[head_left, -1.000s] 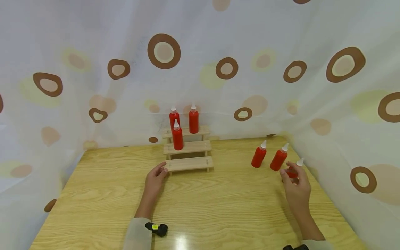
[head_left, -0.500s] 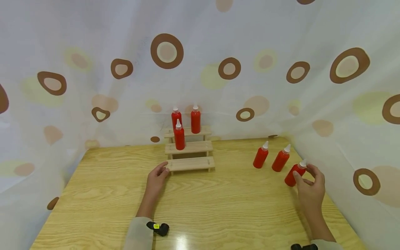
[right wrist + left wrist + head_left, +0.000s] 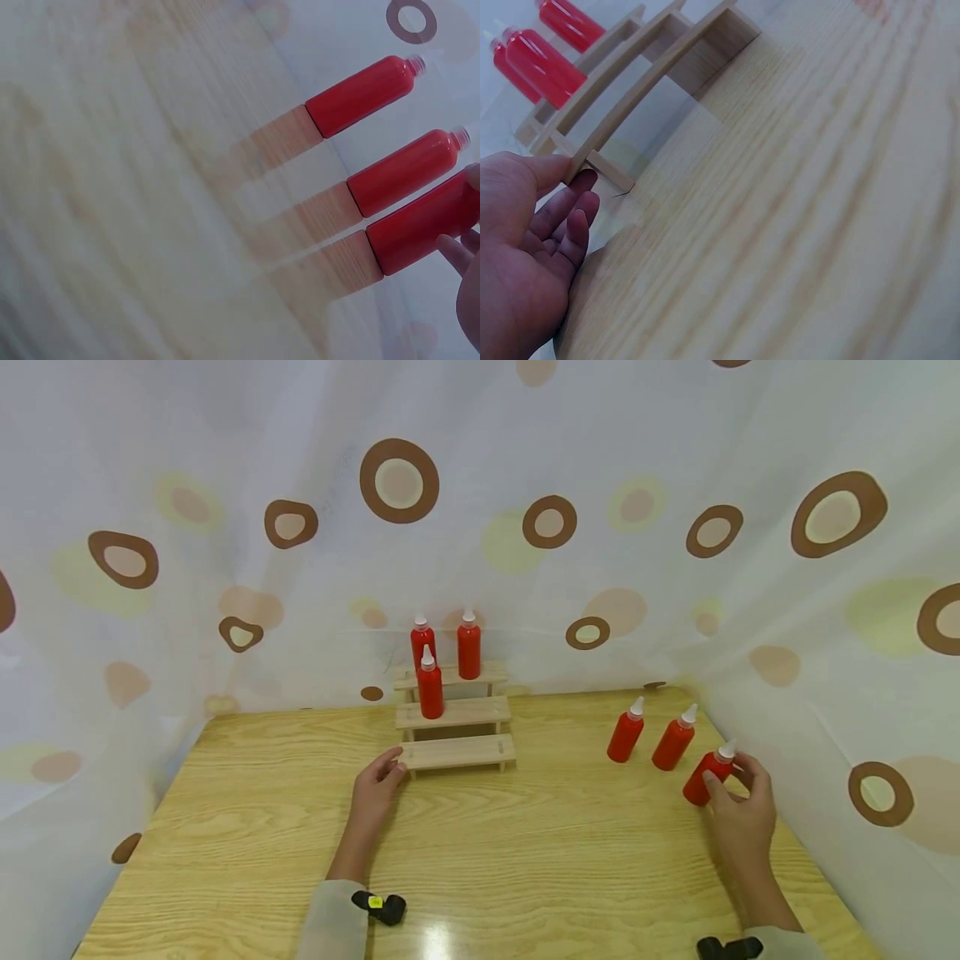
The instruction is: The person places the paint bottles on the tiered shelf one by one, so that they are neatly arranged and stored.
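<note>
In the head view, my left hand [image 3: 377, 785] is at the left end of the lowest step of a three-step wooden display stand [image 3: 459, 752]. The left wrist view shows the thumb and fingers pinching that step's end. My right hand [image 3: 744, 814] holds the nearest of three red squeeze bottles [image 3: 707, 777] on the right, thumb on its near side and fingers behind; its base appears to rest on the table. Beside it stand a middle red bottle [image 3: 672, 745] and a left red bottle [image 3: 625, 737], upright with white nozzle caps.
On the stand, one red bottle [image 3: 431, 692] is on the middle step. Two more, a left one [image 3: 422, 639] and a right one [image 3: 469, 652], are on the top step. A patterned sheet [image 3: 495, 577] walls the back and sides of the wood-grain table [image 3: 525, 860].
My right hand has moved right around the nearest bottle and now grips it, leaving more of the bottle showing. My left hand stays at the stand. The head view has shifted slightly.
</note>
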`<move>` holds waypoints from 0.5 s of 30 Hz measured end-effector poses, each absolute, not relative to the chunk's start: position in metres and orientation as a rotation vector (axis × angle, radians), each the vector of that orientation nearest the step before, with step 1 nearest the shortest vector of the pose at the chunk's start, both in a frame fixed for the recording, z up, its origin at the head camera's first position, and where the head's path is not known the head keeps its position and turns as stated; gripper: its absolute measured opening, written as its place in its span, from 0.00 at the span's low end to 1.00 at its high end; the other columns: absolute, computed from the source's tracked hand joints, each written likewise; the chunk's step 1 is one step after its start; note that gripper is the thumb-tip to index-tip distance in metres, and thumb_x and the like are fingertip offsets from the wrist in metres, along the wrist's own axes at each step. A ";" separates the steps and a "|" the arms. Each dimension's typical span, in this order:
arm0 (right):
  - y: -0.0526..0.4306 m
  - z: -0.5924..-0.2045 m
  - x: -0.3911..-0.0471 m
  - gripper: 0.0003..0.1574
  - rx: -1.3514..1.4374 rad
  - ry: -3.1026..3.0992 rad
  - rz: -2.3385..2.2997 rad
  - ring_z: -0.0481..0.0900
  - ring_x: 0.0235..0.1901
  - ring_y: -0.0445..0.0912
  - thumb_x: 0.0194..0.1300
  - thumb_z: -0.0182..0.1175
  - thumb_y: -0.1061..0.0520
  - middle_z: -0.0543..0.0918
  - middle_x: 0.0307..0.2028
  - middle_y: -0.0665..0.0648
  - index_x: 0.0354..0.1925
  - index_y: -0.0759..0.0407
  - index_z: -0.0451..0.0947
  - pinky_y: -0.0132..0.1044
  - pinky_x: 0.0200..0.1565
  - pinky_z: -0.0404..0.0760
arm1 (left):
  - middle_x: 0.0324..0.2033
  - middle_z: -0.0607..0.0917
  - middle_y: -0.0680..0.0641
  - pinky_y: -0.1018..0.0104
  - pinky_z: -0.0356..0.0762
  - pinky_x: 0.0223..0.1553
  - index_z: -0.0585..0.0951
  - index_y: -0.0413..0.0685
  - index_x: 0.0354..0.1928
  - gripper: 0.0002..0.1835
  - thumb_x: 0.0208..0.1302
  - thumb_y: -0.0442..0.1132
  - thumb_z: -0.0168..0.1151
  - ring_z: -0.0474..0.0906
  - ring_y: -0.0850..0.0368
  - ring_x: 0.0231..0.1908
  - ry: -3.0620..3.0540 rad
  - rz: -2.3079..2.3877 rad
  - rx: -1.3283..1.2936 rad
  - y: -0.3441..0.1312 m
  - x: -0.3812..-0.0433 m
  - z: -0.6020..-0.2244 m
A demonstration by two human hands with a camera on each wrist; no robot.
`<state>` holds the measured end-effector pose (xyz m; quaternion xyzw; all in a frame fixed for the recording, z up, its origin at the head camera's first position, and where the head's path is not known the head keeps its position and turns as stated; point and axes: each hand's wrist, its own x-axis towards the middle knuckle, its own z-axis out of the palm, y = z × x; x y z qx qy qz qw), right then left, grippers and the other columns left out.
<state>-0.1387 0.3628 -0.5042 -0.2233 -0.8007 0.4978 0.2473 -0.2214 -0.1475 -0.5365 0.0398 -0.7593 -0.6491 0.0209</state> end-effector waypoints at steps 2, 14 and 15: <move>0.364 -0.504 -0.139 0.37 -0.629 -2.198 1.371 0.66 0.69 0.46 0.73 0.60 0.46 0.68 0.71 0.50 0.74 0.38 0.60 0.29 0.56 0.70 | 0.56 0.80 0.40 0.62 0.72 0.55 0.77 0.45 0.67 0.22 0.74 0.42 0.60 0.72 0.49 0.59 -2.358 -2.010 0.117 -0.148 -0.221 -0.536; 0.359 -0.503 -0.141 0.37 -0.569 -2.241 1.260 0.70 0.56 0.43 0.71 0.62 0.45 0.74 0.66 0.53 0.74 0.38 0.63 0.21 0.42 0.70 | 0.51 0.81 0.41 0.63 0.72 0.55 0.79 0.47 0.65 0.20 0.74 0.40 0.59 0.73 0.52 0.56 -2.360 -1.985 0.123 -0.147 -0.222 -0.536; 0.358 -0.502 -0.142 0.37 -0.549 -2.241 1.246 0.70 0.56 0.41 0.71 0.63 0.46 0.74 0.65 0.54 0.73 0.40 0.63 0.20 0.42 0.70 | 0.51 0.81 0.41 0.64 0.72 0.55 0.79 0.47 0.65 0.20 0.74 0.40 0.59 0.73 0.52 0.56 -2.361 -1.979 0.126 -0.147 -0.222 -0.536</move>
